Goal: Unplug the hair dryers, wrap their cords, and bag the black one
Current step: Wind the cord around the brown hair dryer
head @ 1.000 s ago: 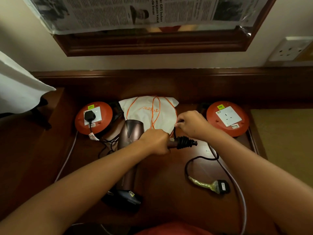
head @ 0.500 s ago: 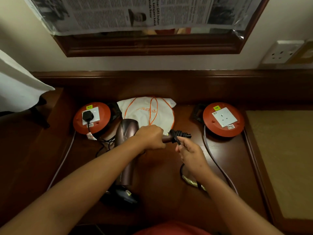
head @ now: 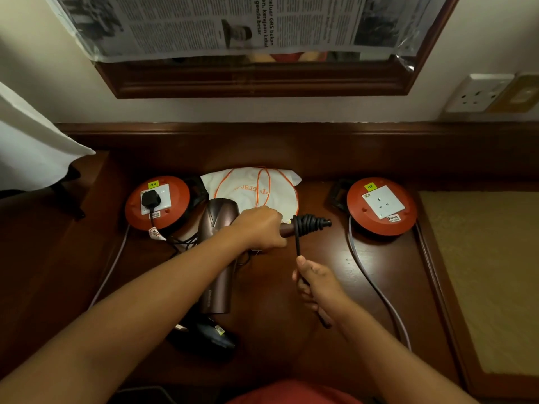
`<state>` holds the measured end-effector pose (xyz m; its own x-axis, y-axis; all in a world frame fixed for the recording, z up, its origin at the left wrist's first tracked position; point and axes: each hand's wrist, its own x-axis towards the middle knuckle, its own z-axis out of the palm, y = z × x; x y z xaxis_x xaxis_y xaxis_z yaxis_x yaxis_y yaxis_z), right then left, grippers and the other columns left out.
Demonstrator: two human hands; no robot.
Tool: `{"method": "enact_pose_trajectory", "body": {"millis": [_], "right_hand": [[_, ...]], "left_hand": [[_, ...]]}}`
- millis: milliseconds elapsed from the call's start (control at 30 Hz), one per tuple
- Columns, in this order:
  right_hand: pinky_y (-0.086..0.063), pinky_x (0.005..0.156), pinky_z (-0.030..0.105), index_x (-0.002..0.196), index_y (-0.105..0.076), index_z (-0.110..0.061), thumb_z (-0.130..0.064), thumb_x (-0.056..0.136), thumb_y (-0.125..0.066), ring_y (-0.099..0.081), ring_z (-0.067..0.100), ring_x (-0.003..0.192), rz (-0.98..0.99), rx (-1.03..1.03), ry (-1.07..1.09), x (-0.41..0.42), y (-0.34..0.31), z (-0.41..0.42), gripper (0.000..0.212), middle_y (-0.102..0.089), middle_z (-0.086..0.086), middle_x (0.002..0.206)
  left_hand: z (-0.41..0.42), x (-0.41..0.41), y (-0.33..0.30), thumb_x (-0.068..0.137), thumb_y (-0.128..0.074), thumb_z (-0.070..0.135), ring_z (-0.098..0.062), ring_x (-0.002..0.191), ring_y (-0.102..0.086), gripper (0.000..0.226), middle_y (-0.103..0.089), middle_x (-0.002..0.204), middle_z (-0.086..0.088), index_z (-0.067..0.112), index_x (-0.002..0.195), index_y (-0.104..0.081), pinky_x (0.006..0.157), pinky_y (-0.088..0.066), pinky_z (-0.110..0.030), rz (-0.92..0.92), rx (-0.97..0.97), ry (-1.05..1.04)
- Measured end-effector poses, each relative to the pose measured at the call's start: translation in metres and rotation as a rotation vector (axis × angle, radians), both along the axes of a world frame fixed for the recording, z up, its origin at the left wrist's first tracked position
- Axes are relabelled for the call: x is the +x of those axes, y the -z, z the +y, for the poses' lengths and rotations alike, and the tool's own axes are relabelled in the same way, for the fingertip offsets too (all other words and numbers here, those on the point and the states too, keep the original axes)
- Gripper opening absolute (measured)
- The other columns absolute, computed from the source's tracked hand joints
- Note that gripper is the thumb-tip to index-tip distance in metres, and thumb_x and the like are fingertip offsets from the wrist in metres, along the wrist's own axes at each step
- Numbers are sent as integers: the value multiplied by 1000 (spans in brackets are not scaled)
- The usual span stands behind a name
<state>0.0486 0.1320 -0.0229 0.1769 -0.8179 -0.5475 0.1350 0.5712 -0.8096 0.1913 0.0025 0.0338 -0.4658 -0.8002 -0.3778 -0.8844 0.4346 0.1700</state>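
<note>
Plainly, the left hand point(head: 258, 228) has a closed grip on the handle of the glossy brown plastic hair dryer point(head: 217, 258) just above the desk point(head: 364, 272), while the right hand point(head: 316, 287) pinches its limp black rubber cord point(head: 297, 243); the slick, rigid shell looks best held there.

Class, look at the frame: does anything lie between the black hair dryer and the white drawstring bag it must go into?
Yes. The brown hair dryer, gripped by the left hand, lies between the black hair dryer and the white bag.
</note>
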Motion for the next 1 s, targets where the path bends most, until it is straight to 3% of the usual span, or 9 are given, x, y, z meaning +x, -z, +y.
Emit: {"method": "enact_pose_trajectory", "body": {"millis": [167,300,400,467,600,700,833,933,1000], "right_hand": [[-30,51,23,98,-65,-7,-16,100,-41,-36,10,53,-106,56,-101,-12,10,-19,26,-44,-1,64],[-29,45,26,73,-61,-11,-49,94,-47,-34,14,45,181,58,-229,-17,16,-32,46,-43,0,53],[-24,44,23,63,-52,-14,-54,92,-47,-29,12,41,309,14,-233,-17,13,-47,49,-40,-4,44],[-23,43,21,66,-52,-13,-45,95,-48,-27,11,40,290,15,-212,-16,12,-61,43,-36,-3,46],[-27,48,25,84,-52,-5,-2,95,-40,-30,13,50,228,10,-264,-24,4,-84,17,-33,4,60],[-30,49,25,83,-59,-3,13,89,-37,-36,15,53,337,-115,-334,-31,-2,-97,28,-43,10,64],[-31,40,19,83,-67,-3,-11,94,-54,-42,10,43,574,-222,-342,-27,-9,-108,19,-51,4,57],[-32,52,28,63,-62,-8,-38,89,-62,-42,14,51,890,-375,-409,-27,-7,-113,41,-49,2,53],[-33,54,31,57,-58,-12,-45,85,-64,-43,17,53,954,-417,-390,-28,-9,-115,44,-50,1,52]], "left_hand": [[-1,11,-9,73,-65,37,-23,69,-56,24,-51,68,2,20,73,-48,56,-41,-28,21,35,2],[2,16,-17,70,-66,37,-21,67,-57,24,-53,66,3,23,68,-46,55,-42,-28,59,33,21],[3,18,-22,70,-66,38,-20,68,-57,23,-55,67,3,21,73,-51,58,-46,-31,53,25,62],[4,22,-24,71,-66,39,-20,69,-58,24,-56,69,2,21,74,-51,57,-46,-31,52,27,70],[9,28,-22,73,-66,39,-21,70,-57,24,-55,69,2,19,76,-52,54,-38,-27,27,30,99],[14,29,-17,74,-65,40,-22,69,-56,26,-52,68,3,19,77,-50,53,-35,-28,-9,31,138],[16,31,-11,73,-65,41,-23,68,-56,27,-49,65,4,20,77,-50,54,-37,-29,-20,34,143],[21,31,-7,73,-65,42,-23,67,-54,28,-49,66,4,18,80,-53,57,-40,-29,-55,45,167],[24,28,-4,74,-65,43,-23,68,-53,28,-50,68,3,18,80,-52,59,-41,-30,-70,46,184]]}}
